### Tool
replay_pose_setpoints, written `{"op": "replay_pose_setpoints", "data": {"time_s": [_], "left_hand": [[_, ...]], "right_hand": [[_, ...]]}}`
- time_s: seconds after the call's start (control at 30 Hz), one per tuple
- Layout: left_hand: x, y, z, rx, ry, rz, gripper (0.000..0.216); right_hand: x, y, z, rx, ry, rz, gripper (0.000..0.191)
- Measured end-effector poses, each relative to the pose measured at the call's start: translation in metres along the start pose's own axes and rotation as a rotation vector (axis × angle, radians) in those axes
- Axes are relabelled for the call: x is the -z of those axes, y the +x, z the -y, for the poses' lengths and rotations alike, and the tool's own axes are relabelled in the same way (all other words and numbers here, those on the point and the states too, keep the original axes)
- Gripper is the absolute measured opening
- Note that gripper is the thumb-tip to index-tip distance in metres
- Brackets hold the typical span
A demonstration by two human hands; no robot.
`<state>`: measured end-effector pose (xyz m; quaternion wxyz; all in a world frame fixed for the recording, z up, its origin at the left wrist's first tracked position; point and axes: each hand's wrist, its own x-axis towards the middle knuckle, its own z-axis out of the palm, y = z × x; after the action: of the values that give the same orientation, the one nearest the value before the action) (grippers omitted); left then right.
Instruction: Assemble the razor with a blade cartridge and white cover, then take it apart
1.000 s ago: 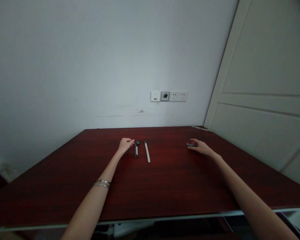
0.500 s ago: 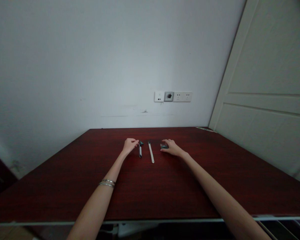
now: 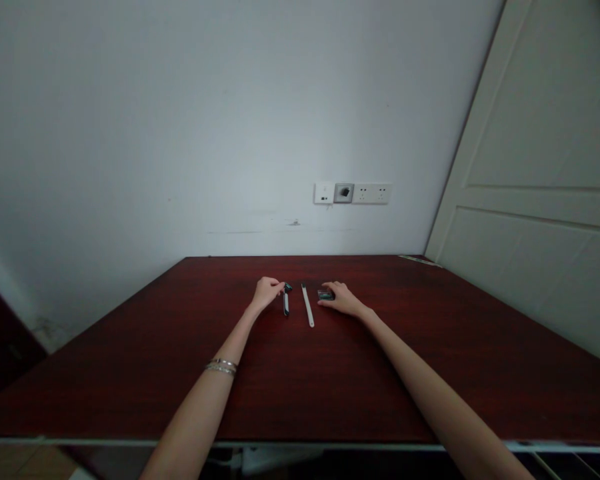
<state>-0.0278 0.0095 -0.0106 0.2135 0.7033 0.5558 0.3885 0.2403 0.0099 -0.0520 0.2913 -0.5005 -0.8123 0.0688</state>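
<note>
On a dark red wooden table (image 3: pixel 300 380) lie a small black razor with a teal head (image 3: pixel 286 301) and a thin white stick (image 3: pixel 308 312), side by side. My left hand (image 3: pixel 267 293) rests just left of the razor, fingers curled, fingertips at its teal head. My right hand (image 3: pixel 342 298) lies to the right of the white stick, its fingers on a small dark, teal-tinted object (image 3: pixel 325 294) on the table. A silver bracelet sits on my left wrist.
The table stands against a white wall with a row of sockets (image 3: pixel 353 193). A pale panelled door (image 3: pixel 540 200) stands at the right. The table's near edge has a light metal trim (image 3: pixel 300 443).
My right hand slid the small dark object from the far right of the table leftward to beside the white stick. The left hand stayed by the razor. The view shifted slightly.
</note>
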Motion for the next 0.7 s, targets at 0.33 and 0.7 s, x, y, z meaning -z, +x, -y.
{"op": "replay_pose_setpoints", "data": {"time_s": [0.33,0.7], "left_hand": [[0.004,-0.006,-0.011,0.016,0.243,0.029,0.031],[0.005,-0.015,-0.021,0.175,0.413,0.149,0.032]], "right_hand": [[0.0,-0.004,-0.005,-0.022,0.114,-0.075,0.063],[0.003,-0.004,-0.01,-0.004,0.197,-0.007,0.057]]}}
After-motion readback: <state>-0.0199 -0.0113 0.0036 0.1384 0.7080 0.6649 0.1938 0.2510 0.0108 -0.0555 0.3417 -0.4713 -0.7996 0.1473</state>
